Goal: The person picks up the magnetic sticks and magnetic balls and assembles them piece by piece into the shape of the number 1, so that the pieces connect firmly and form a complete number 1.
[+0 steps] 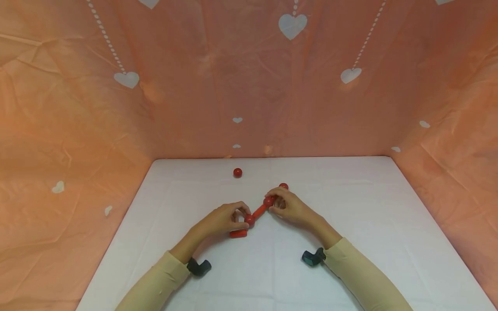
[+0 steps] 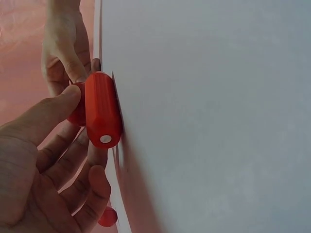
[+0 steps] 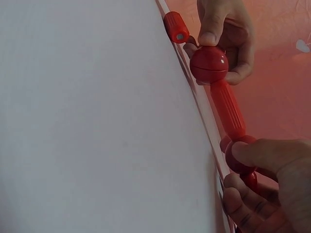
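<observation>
My left hand [image 1: 225, 219] pinches a glossy red ball [image 1: 250, 221] between thumb and fingers. From that ball a ridged red rod [image 3: 228, 109] runs up and right to a second red ball [image 3: 237, 158], which my right hand [image 1: 294, 210] grips. Past the right fingers, a darker red piece [image 3: 250, 180] continues the line, partly covered by the hand. A third red ball [image 1: 283, 186] shows at its far end. Beside the left hand, a loose red rod [image 1: 238, 233] lies on the table; its end carries a round silvery spot in the left wrist view.
Another red ball [image 1: 237, 172] sits alone near the back of the white-covered table [image 1: 342, 181]. Orange cloth [image 1: 253, 95] with pale hearts hangs behind and at both sides. Dark camera mounts [image 1: 199, 268] are worn on both wrists.
</observation>
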Available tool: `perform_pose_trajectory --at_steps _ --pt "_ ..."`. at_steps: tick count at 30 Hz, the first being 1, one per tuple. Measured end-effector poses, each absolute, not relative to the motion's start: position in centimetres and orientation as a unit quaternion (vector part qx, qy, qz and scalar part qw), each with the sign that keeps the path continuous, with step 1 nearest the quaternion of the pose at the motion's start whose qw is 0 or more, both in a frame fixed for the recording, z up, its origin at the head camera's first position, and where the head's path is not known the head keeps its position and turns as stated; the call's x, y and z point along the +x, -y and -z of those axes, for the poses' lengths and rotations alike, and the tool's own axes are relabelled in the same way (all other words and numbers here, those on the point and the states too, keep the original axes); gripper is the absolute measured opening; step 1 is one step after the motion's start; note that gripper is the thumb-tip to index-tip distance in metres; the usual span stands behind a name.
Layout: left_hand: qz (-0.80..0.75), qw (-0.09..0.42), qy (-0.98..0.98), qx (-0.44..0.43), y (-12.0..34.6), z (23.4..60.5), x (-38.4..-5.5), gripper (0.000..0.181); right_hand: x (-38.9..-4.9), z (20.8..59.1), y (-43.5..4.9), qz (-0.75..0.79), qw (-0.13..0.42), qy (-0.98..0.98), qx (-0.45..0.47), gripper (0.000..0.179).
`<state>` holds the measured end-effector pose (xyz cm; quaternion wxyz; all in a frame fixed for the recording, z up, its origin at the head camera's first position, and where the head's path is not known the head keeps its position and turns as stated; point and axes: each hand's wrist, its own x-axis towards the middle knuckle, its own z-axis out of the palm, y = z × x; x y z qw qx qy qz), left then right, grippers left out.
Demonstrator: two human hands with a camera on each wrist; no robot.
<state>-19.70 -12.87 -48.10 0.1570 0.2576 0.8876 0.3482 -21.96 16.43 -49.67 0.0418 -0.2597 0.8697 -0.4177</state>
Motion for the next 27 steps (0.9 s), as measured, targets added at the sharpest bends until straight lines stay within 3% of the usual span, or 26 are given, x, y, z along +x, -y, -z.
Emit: perform_pose_trajectory --at_steps 27 --pt "-0.337 0.166 -0.890 0.259 12.29 48.06 -19.48 0.032 -22.14 49.72 -16.51 0.402 0.028 -0.878 -0.259 0.043"
